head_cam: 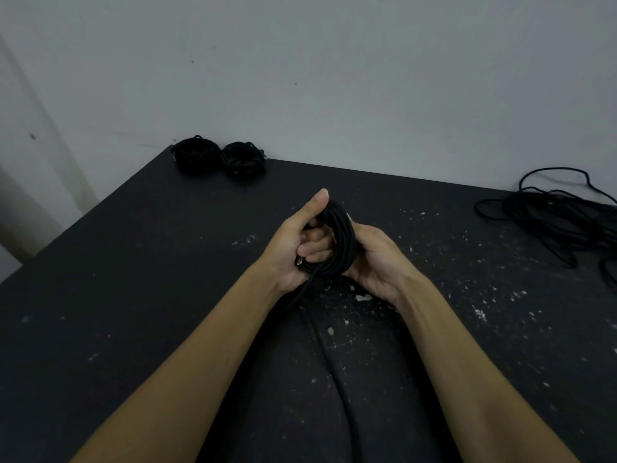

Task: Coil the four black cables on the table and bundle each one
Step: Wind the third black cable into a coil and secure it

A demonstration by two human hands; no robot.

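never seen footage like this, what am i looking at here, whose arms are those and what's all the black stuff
There is no machine here. The single picture comes from a camera worn on a person's head, looking forward and down, so the two bare arms reaching in from the bottom are the wearer's own.

The left hand and right hand together hold a coil of black cable, fingers curled round it. A loose tail of cable runs from the coil back toward the person across the black table, which is speckled with pale flecks.

At the table's far edge, by the wall, sit two coiled cable bundles side by side. On the right lies a loose, uncoiled black cable in a tangle.
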